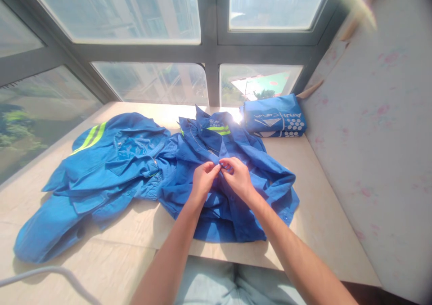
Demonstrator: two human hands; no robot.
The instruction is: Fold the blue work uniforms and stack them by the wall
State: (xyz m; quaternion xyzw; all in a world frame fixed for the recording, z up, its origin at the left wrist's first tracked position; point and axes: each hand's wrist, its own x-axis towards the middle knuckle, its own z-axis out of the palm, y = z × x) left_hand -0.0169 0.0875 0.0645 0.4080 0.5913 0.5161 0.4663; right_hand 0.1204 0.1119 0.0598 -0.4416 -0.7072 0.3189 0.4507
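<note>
Ledge (313, 183): jacket (226, 201) near front edge.
Handling: likely soft, light; hold placket (223, 148).
Left hand (204, 179), right hand (238, 175): pinching placket, detail unclear.

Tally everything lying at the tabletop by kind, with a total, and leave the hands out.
Blue work garments: 2 (collared jacket in the middle, rumpled garment to its left)
Folded blue bundle with white print: 1
Grey cable: 1
Total: 4
</note>
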